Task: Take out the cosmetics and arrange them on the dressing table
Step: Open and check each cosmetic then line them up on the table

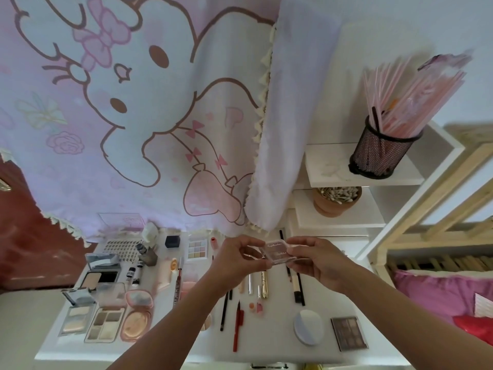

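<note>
Both hands hold a small clear plastic case with white lettering above the middle of the white dressing table. My left hand pinches its left end, my right hand its right end. Below lie open powder compacts, an eyeshadow quad, a pink round compact, pencils, a red pen, gold tubes, a white puff and a dark eyeshadow palette.
A pink cartoon curtain hangs behind the table. White shelves on the right carry a black mesh cup of pink straws and a brown pot of cotton swabs. A wooden frame and pink bedding are at far right.
</note>
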